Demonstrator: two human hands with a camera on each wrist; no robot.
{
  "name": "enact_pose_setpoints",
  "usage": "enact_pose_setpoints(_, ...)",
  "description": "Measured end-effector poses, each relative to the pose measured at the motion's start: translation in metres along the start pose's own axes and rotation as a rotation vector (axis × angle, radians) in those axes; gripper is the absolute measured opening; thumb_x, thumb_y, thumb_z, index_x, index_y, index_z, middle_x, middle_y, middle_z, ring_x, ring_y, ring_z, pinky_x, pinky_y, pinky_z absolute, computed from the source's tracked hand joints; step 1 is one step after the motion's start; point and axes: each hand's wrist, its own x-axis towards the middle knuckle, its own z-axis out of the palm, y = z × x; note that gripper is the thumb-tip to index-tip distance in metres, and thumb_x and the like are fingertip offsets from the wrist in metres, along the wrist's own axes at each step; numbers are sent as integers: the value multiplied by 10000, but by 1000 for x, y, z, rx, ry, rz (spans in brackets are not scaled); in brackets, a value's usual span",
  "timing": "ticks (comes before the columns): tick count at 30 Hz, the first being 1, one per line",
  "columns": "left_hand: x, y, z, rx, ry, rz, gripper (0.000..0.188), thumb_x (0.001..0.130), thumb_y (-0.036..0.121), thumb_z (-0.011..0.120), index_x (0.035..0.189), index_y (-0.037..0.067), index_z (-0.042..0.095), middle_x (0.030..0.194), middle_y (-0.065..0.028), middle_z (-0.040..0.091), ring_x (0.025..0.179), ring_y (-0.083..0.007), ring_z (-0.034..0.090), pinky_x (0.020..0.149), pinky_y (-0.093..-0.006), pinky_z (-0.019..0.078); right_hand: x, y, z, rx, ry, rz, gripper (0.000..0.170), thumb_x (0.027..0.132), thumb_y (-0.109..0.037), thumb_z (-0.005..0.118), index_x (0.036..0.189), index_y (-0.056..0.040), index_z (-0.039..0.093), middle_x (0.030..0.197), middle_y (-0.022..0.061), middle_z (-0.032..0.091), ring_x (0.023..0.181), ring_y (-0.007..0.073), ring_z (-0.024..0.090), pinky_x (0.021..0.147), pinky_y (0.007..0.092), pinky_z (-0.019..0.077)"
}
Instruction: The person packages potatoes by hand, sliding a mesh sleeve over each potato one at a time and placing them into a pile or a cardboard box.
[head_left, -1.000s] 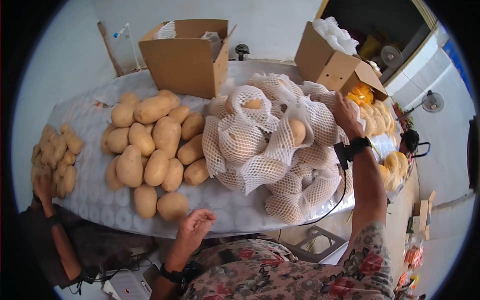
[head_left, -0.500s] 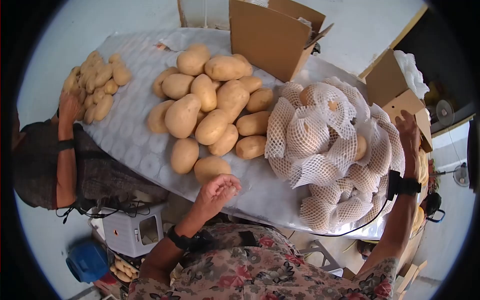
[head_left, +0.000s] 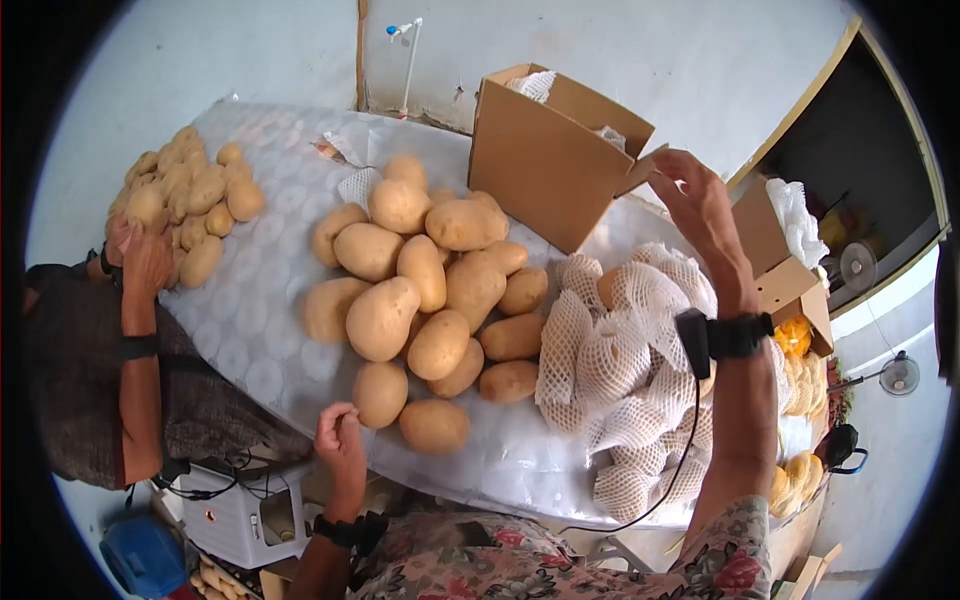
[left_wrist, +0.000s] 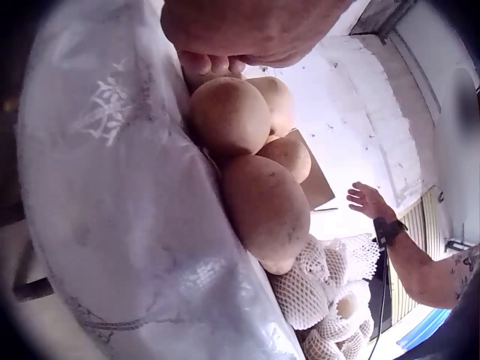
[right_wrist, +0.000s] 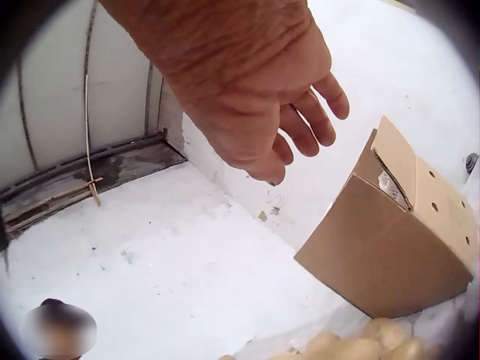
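Observation:
My right hand [head_left: 695, 195] is raised at the corner of an open cardboard box [head_left: 550, 150], overlapping its flap in the head view. The right wrist view shows that hand [right_wrist: 262, 105] with relaxed, spread fingers and a gap between it and the box [right_wrist: 382, 240]. My left hand [head_left: 342, 445], fingers loosely bent and holding nothing, hovers by the table's front edge beside a potato [head_left: 380, 393]. Bare potatoes [head_left: 436, 345] lie heaped in front of me. To their right is a pile of potatoes in white foam netting [head_left: 610, 365].
At the left, another person's hands [head_left: 145, 250] are at a pile of smaller potatoes [head_left: 185, 185]. A second cardboard box [head_left: 785, 270] with foam nets stands at the right. A black cable [head_left: 690, 440] trails from my right wrist. A plastic stool [head_left: 245, 515] stands below the table.
My right hand has moved from beyond the netted pile over to the flap of the nearer box. My left hand has shifted left along the table edge. The head view has swung left.

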Motion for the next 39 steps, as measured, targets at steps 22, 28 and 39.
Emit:
enact_pose_setpoints(22,17,-39,-16,396,-79,420,188,802,-58,511,974,15,535,919,-163,597,828,-311,588,755,-364,473,107,115,162,-270,-631,49,377,839,-243,524,1186,-99,553,1207,172,557,1129,335,511,917,397,438)
enact_pose_setpoints(28,17,-39,-18,413,-84,441,196,794,-44,542,982,13,530,895,-164,591,795,-325,582,712,-369,471,127,101,118,-423,-321,-94,403,750,-162,626,1140,-67,592,939,164,671,872,287,659,766,372,507)
enact_pose_setpoints(39,16,-42,-14,399,-43,480,166,810,-42,545,967,14,536,883,-156,591,768,-340,580,684,-392,466,118,63,30,382,97,368,416,774,-107,610,1158,40,554,872,66,635,679,133,586,536,251,481)
